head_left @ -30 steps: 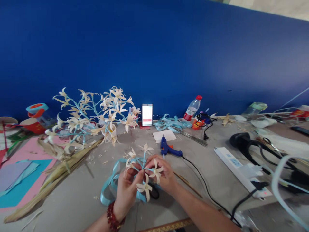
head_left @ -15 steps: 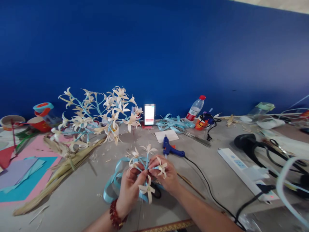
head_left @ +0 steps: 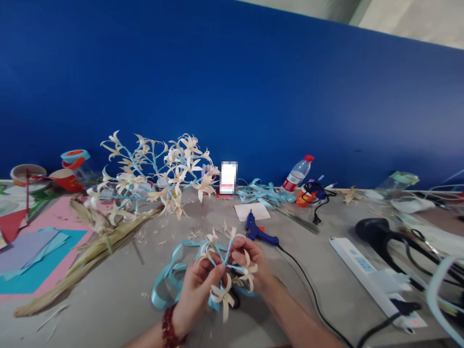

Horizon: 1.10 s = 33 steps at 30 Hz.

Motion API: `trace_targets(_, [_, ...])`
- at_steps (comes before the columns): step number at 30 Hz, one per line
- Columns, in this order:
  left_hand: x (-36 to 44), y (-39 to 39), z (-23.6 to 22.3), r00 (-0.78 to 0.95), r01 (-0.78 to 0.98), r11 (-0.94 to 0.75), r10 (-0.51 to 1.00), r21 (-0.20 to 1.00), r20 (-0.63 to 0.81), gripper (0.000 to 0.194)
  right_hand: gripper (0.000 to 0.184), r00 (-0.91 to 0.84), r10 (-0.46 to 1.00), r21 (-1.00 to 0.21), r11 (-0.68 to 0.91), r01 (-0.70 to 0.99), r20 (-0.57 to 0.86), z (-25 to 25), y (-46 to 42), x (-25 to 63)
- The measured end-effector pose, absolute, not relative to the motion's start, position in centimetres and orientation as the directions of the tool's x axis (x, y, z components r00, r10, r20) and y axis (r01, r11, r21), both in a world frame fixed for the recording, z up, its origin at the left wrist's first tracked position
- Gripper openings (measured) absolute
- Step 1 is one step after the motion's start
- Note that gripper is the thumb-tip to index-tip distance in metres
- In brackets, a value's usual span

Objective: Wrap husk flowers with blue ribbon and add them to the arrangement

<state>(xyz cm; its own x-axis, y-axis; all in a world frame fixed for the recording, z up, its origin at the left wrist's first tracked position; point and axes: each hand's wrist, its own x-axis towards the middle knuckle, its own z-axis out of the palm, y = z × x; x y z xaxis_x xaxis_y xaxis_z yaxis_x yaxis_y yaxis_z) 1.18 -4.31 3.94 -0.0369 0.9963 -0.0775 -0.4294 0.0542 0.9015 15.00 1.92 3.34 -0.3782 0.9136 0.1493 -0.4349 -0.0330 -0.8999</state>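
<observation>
My left hand (head_left: 198, 285), with a red bead bracelet at the wrist, is closed around the joined stems of a spray of cream artificial flowers (head_left: 223, 295). The spray has several pale, narrow-petalled blooms on light blue wrapped stems. My right hand (head_left: 253, 263) pinches at one of its upper stems, close to a bloom. Light blue ribbon (head_left: 159, 290) loops on the table beside and under my left hand. Part of a black object shows beneath the spray; the blooms and hands hide most of it. A blue glue gun (head_left: 259, 231) lies just beyond my right hand.
A large bunch of similar flowers (head_left: 174, 169) stands at the back left. Dry husks (head_left: 97, 253) and coloured paper (head_left: 39, 251) lie on the left. A white power strip (head_left: 366, 270), cords and a plastic bottle (head_left: 296, 175) are on the right. A lit phone (head_left: 228, 178) stands behind.
The camera view has tilted slightly. My right hand has shifted a little on the spray, from near the stem junction toward an upper bloom. My left hand keeps its hold.
</observation>
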Motion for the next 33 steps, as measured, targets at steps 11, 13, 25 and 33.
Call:
trace_targets(11, [1.28, -4.22, 4.31, -0.047, -0.391, 0.070, 0.994, 0.918, -0.097, 0.034, 0.025, -0.445, 0.890, -0.872, -0.136, -0.470, 0.101, 3.07, 2.01, 14.72])
trace_targets(13, [1.24, -4.27, 4.33, -0.043, -0.391, 0.066, 0.995, 0.918, -0.090, 0.034, 0.027, -0.437, 0.894, -0.877, -0.129, -0.463, 0.100, 3.01, 1.95, 14.64])
trace_targets(25, [1.36, -3.92, 3.68, -0.045, -0.421, 0.085, 0.993, 0.903, -0.114, 0.033, 0.031, -0.440, 0.891, -0.889, -0.109, -0.446, 0.112, 3.08, 1.88, 14.69])
trace_targets(33, [1.23, -3.87, 4.12, -0.042, -0.427, 0.065, 0.995, 0.902, -0.091, 0.030, 0.029, -0.456, 0.888, -0.875, -0.171, -0.454, 0.063, 3.05, 1.87, 14.56])
